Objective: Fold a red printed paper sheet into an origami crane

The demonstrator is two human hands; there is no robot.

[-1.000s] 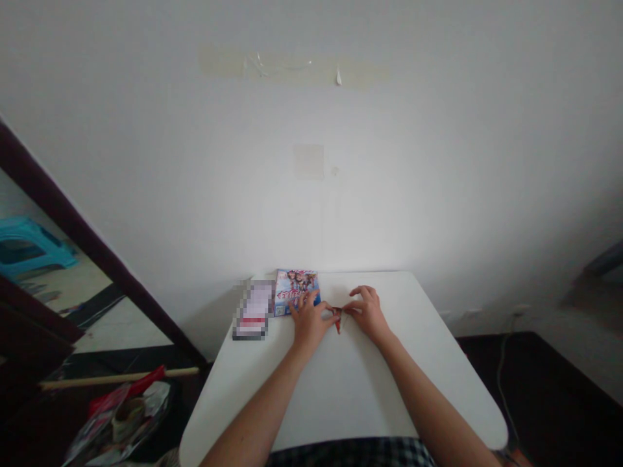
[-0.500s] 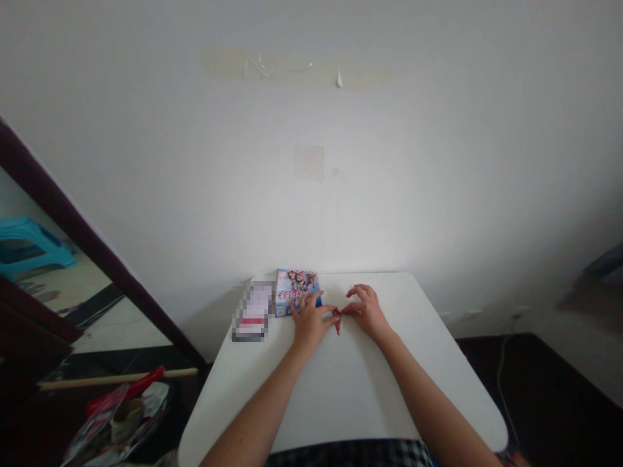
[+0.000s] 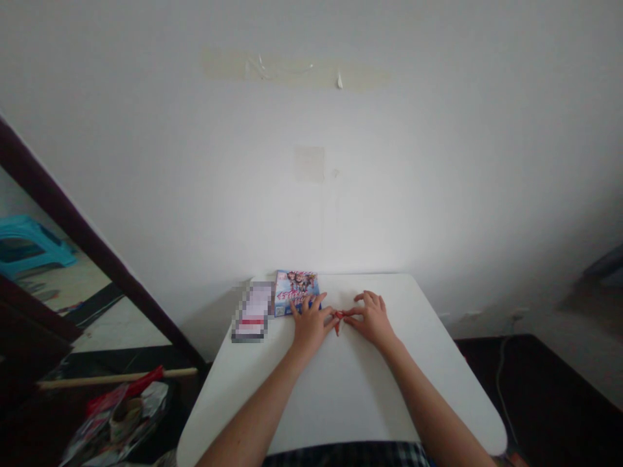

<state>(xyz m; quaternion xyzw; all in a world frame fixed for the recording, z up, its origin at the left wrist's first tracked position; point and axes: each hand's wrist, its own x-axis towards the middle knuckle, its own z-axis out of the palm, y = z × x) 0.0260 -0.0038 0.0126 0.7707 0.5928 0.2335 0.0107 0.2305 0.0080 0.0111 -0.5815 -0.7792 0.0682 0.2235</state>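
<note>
Pinching and shaping, by the look of it: that was the step you had in hand. Item one, a small red piece (image 3: 337, 329), narrow at its lower end, lay between your two hands over the near-middle of the white table (image 3: 350, 402); its material was too small to tell. Any further adjustment, I judged, called for light fingertip pressure and a steady opposite side.

Item two, your left hand (image 3: 309, 326): thumb and forefinger closed on the piece's left side, remaining fingers spread, partly over the lower edge of the illustrated booklet (image 3: 293, 285). Item three, your right hand (image 3: 374, 322): thumb and forefinger drawn together on the piece's right side, other fingers bent and raised.

Item four, that booklet, lay flat toward the table's far edge. Item five, a blurred, phone-like object (image 3: 256, 308), sat just beside it, on your left. Item six, the pale wall (image 3: 413, 162), rose behind the table, bearing a yellowish strip (image 3: 292, 72). Item seven, a blue stool (image 3: 36, 235), showed at far left, above a pale stick (image 3: 180, 373) lying low beside the table.
</note>
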